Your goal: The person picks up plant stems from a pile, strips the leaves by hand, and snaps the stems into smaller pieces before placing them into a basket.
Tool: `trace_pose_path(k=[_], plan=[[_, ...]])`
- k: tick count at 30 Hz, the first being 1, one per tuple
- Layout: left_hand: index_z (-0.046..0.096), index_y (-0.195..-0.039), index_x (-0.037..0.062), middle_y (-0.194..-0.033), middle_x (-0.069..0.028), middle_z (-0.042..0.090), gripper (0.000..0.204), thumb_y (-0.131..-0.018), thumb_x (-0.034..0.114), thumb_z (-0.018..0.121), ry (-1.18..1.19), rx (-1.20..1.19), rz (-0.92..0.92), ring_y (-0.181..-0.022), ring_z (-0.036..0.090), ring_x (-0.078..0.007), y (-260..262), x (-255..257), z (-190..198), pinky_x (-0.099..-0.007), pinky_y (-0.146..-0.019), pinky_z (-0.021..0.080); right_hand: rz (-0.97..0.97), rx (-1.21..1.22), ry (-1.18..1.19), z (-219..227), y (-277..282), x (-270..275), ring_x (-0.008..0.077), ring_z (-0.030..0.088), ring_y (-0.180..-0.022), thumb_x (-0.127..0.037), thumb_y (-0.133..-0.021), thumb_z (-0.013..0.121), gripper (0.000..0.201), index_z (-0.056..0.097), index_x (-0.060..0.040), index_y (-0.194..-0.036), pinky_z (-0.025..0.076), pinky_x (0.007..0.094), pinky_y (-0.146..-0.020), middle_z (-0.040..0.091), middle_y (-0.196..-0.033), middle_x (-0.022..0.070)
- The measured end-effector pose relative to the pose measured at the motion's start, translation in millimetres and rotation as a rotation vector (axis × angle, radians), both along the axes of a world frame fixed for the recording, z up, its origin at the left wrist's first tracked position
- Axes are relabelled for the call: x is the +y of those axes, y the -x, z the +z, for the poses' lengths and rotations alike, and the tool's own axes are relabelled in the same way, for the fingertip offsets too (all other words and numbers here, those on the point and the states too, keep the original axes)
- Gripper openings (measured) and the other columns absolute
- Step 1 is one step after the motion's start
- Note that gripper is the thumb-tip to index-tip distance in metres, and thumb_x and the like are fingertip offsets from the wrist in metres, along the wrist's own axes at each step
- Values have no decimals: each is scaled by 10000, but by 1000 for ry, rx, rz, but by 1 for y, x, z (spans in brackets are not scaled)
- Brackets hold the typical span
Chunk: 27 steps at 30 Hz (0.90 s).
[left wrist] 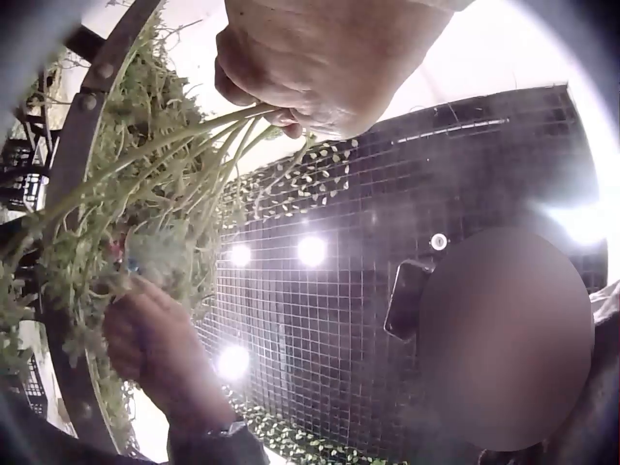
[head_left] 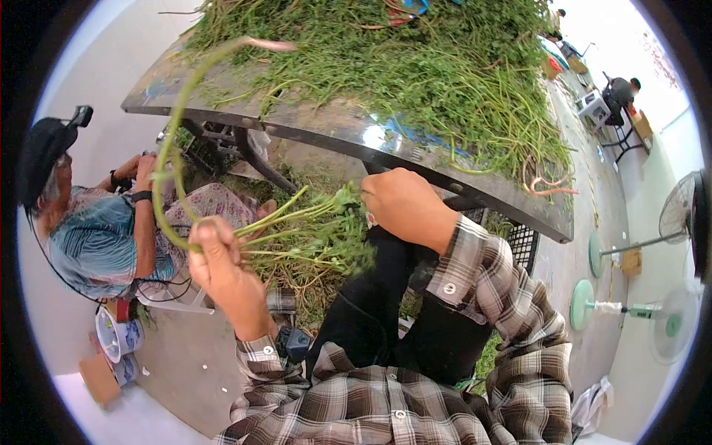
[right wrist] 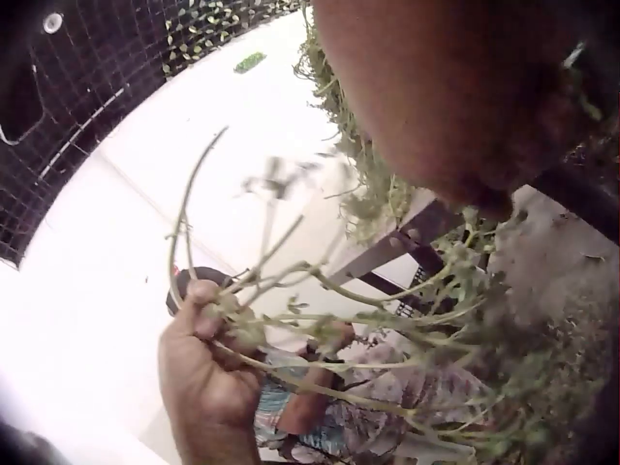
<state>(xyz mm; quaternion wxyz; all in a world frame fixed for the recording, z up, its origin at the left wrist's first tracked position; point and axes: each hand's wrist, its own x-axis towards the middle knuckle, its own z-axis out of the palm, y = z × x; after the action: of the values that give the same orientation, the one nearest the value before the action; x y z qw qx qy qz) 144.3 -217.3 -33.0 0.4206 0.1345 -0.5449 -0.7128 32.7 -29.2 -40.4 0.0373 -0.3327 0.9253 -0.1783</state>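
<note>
My left hand [head_left: 226,271] grips a small bunch of long green stems [head_left: 271,222] near their middle. One thick stem [head_left: 165,163] arches up from that fist to a pale pinkish end. The bunch's leafy tops [head_left: 334,248] fan out to the right, in front of my knees. At their upper tip my right hand [head_left: 408,204] is curled, back of the hand upward, and pinches the leaves; most of its fingers are hidden in the head view. The left wrist view shows the stems [left wrist: 218,136] running from the left fist towards the right hand [left wrist: 150,339].
A dark table [head_left: 297,122] ahead carries a big heap of greens [head_left: 415,74]. Loose cuttings cover the floor beneath. A seated person [head_left: 96,222] works at the left, close to a white bucket [head_left: 122,334]. Standing fans [head_left: 593,308] and a black crate [head_left: 523,245] are on the right.
</note>
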Motion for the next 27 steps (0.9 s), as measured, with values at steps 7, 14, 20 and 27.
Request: trace_pose_path(k=[7, 14, 20, 27], plan=[[472, -789, 106, -606, 58, 364, 231, -948, 274, 473, -68, -47, -70, -498, 284, -11, 6, -6, -18, -184, -426, 207, -2, -326, 625, 30, -20, -12, 396, 556, -691, -136, -824, 507, 172, 565, 9, -896, 442, 415, -618, 553, -745, 229], [474, -784, 114, -616, 60, 365, 232, -951, 274, 465, -109, -89, -90, -502, 283, -12, 10, 3, -11, -180, -430, 210, 300, -400, 557, 20, -26, -24, 381, 547, -685, -180, -815, 559, 198, 561, 13, -859, 423, 417, -603, 537, -731, 236], [454, -791, 90, -672, 33, 404, 237, -959, 257, 447, -88, -46, -230, -523, 302, -25, 11, 12, -15, -183, -458, 244, 276, -289, 446, 17, -31, -34, 354, 569, -741, -260, -729, 685, 389, 572, 9, -987, 447, 391, -661, 569, -786, 212], [431, -780, 75, -659, 22, 397, 257, -968, 251, 425, -133, -2, -210, -525, 294, -30, 14, 21, -10, -181, -474, 258, 332, -248, 443, 10, -29, -34, 390, 548, -724, -174, -764, 617, 207, 558, 21, -799, 427, 433, -624, 550, -747, 209]])
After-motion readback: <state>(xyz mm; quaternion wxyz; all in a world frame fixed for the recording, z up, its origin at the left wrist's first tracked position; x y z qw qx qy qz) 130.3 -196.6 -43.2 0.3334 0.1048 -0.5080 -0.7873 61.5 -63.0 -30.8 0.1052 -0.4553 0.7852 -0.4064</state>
